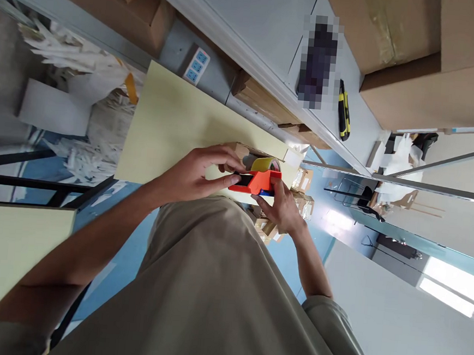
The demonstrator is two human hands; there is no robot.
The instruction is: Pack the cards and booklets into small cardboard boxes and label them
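Note:
A red-orange tape dispenser (261,182) with a black part at its left end is held in front of my body, above the pale yellow tabletop (176,118). A roll of yellow tape (266,164) shows at its far side. My right hand (282,205) is closed round the dispenser's right end, thumb and fingers on either side. My left hand (204,175) pinches the left end, its thumb on the black part and its fingers curled on the far side. Just behind the dispenser is a small cardboard box (243,149), partly hidden by my left fingers and the tape.
A grey shelf (249,20) runs above the table, bearing a yellow-and-black utility knife (344,112), a blurred-out object and large cartons (427,99). A power strip (197,65) lies behind the tabletop. White scrap (90,106) is heaped at left; boxes (300,204) stand on the floor.

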